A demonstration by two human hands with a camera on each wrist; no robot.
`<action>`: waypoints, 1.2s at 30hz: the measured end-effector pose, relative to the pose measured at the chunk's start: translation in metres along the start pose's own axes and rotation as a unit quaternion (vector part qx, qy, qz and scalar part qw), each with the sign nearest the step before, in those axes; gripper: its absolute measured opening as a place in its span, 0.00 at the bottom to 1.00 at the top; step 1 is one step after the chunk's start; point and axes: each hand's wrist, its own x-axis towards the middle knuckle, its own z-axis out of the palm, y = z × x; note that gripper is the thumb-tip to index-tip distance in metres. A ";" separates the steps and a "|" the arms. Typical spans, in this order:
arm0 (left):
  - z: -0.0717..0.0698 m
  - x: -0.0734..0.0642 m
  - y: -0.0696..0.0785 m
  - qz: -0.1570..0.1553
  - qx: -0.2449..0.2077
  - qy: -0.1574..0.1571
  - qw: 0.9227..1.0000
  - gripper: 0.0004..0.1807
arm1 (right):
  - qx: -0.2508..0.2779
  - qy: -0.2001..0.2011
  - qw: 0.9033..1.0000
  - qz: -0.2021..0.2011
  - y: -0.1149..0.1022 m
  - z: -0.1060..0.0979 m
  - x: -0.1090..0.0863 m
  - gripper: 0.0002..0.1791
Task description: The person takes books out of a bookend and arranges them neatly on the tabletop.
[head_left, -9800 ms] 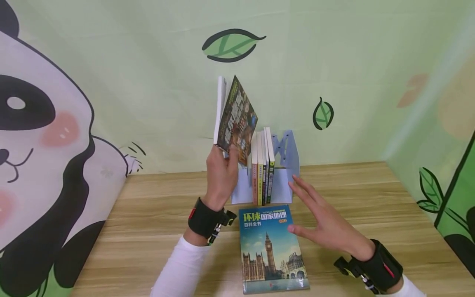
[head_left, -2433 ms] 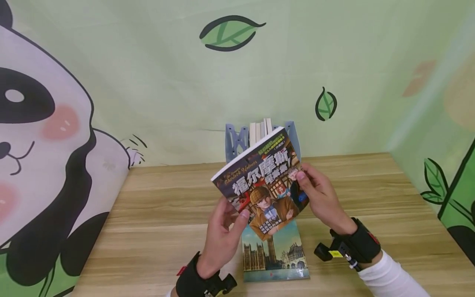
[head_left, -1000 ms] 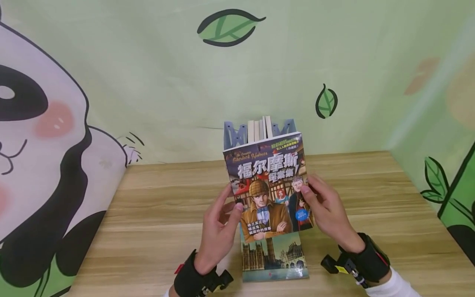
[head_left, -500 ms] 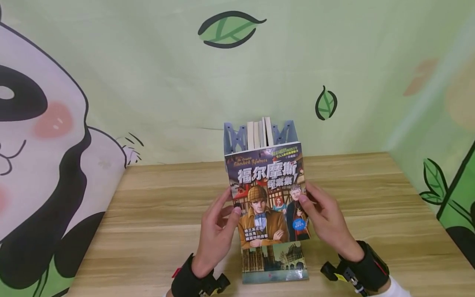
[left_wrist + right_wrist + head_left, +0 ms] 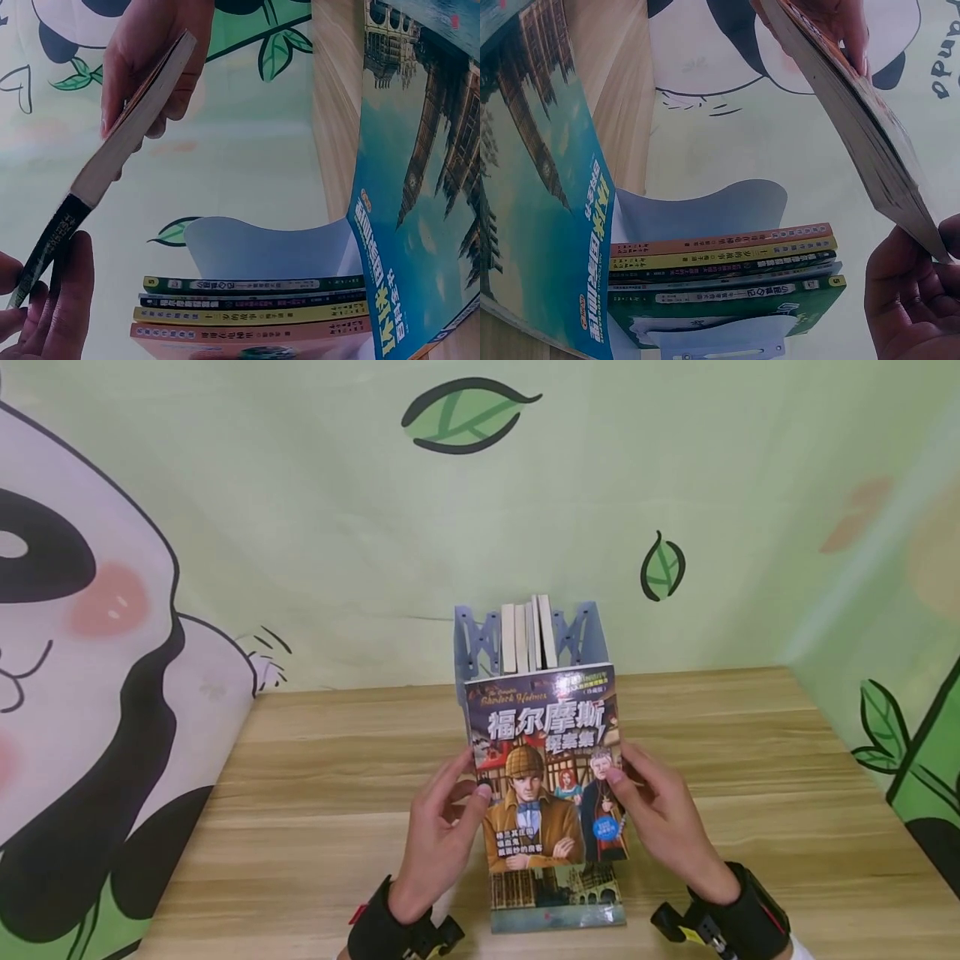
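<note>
My left hand and right hand hold a paperback book with a detective in a checked cap on its cover. Each pinches one side edge, thumb on the front cover and fingers behind. In the left wrist view, the dark spine lies by the left hand. The right wrist view shows the pages' edge and the right hand's fingers beneath it. Under the held book, apart from it, a larger book with a clock tower cover lies flat on the table. Its upper part is hidden in the head view.
Behind the books stands a blue-grey expandable book stand with several upright books in its middle. The wooden table meets a green cloth backdrop with a panda and leaves printed on it.
My left hand lifted the paperback from near the stand, then both hands took hold and turned it cover-up and nearly straight. Over the last second, it moved slightly lower and nearer.
</note>
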 end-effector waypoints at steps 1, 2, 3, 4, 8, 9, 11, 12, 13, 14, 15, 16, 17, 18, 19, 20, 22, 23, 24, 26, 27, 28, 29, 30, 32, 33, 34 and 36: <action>0.000 0.000 0.000 -0.001 0.003 0.001 1.000 0.27 | 0.003 0.000 1.000 0.001 0.000 0.000 -0.001 0.26; 0.000 -0.001 -0.001 -0.001 0.006 0.002 1.000 0.27 | 0.006 0.000 1.000 0.003 0.001 0.000 -0.001 0.26; 0.000 -0.001 -0.001 -0.001 0.009 0.002 1.000 0.27 | 0.010 -0.001 1.000 0.005 0.001 0.000 -0.001 0.26; 0.000 -0.001 -0.002 0.000 0.011 0.002 1.000 0.27 | 0.013 -0.001 1.000 0.005 0.001 0.000 -0.002 0.26; 0.001 -0.001 -0.004 -0.007 0.020 0.004 1.000 0.27 | 0.010 -0.002 1.000 0.004 0.002 0.000 -0.003 0.26; 0.001 -0.001 -0.004 -0.009 0.022 0.004 1.000 0.26 | 0.007 -0.003 1.000 0.005 0.002 0.000 -0.003 0.26; 0.001 -0.001 -0.005 -0.015 0.025 0.006 1.000 0.26 | 0.000 -0.004 1.000 0.010 0.002 0.000 -0.004 0.26; 0.002 0.000 -0.005 -0.017 0.026 0.007 0.999 0.26 | -0.003 -0.005 1.000 0.013 0.002 0.000 -0.004 0.26; 0.002 0.000 -0.005 -0.018 0.026 0.006 0.999 0.26 | -0.007 -0.006 1.000 0.016 0.001 0.000 -0.004 0.26; 0.001 0.000 -0.005 -0.018 0.027 0.006 0.999 0.26 | -0.010 -0.006 1.000 0.019 0.001 0.000 -0.005 0.26; 0.001 -0.001 -0.005 -0.018 0.027 0.005 0.999 0.26 | -0.014 -0.006 1.000 0.020 0.001 0.000 -0.005 0.26; 0.001 -0.001 -0.005 -0.018 0.028 0.005 0.999 0.26 | -0.017 -0.006 1.000 0.022 0.001 0.000 -0.005 0.26; 0.001 -0.001 -0.006 -0.018 0.029 0.004 0.999 0.26 | -0.021 -0.006 1.000 0.022 0.001 -0.001 -0.005 0.26; 0.001 -0.001 -0.006 -0.018 0.029 0.004 0.999 0.26 | -0.026 -0.006 0.999 0.021 0.001 -0.001 -0.005 0.26; 0.001 -0.001 -0.006 -0.019 0.029 0.002 0.999 0.26 | -0.030 -0.007 0.999 0.021 0.001 -0.001 -0.005 0.26; 0.001 -0.001 -0.006 -0.020 0.029 0.001 0.999 0.26 | -0.034 -0.008 0.999 0.022 0.001 -0.001 -0.004 0.27; 0.001 0.000 -0.008 -0.024 0.029 -0.002 0.999 0.26 | -0.041 -0.011 0.999 0.028 0.002 -0.001 -0.004 0.27; 0.001 0.000 -0.008 -0.027 0.029 -0.003 0.999 0.26 | -0.044 -0.014 0.998 0.031 0.002 -0.001 -0.003 0.27; 0.001 0.000 -0.009 -0.030 0.029 -0.003 0.999 0.26 | -0.044 -0.019 0.998 0.037 0.002 -0.002 -0.002 0.27; 0.001 0.001 -0.010 -0.040 0.031 -0.003 0.999 0.27 | -0.047 -0.027 0.997 0.048 0.003 -0.003 -0.001 0.27; 0.001 0.002 -0.011 -0.045 0.031 -0.003 0.999 0.27 | -0.050 -0.031 0.997 0.053 0.003 -0.003 -0.001 0.27; 0.001 0.002 -0.012 -0.050 0.030 -0.004 0.998 0.27 | -0.054 -0.035 0.996 0.058 0.004 -0.004 0.000 0.27; 0.001 0.003 -0.012 -0.055 0.028 -0.004 0.998 0.27 | -0.058 -0.039 0.996 0.062 0.004 -0.004 0.000 0.27; 0.001 0.003 -0.013 -0.060 0.027 -0.005 0.998 0.27 | -0.062 -0.042 0.995 0.065 0.005 -0.005 0.001 0.27; 0.001 0.003 -0.014 -0.068 0.024 -0.008 0.997 0.28 | -0.078 -0.046 0.994 0.069 0.006 -0.006 0.001 0.27; 0.001 0.003 -0.014 -0.071 0.023 -0.009 0.997 0.28 | -0.084 -0.049 0.993 0.072 0.006 -0.006 0.001 0.27; 0.001 0.003 -0.015 -0.075 0.022 -0.011 0.997 0.28 | -0.089 -0.052 0.992 0.074 0.007 -0.006 0.001 0.27; 0.001 0.004 -0.016 -0.080 0.023 -0.012 0.996 0.28 | -0.095 -0.057 0.991 0.078 0.008 -0.007 0.001 0.27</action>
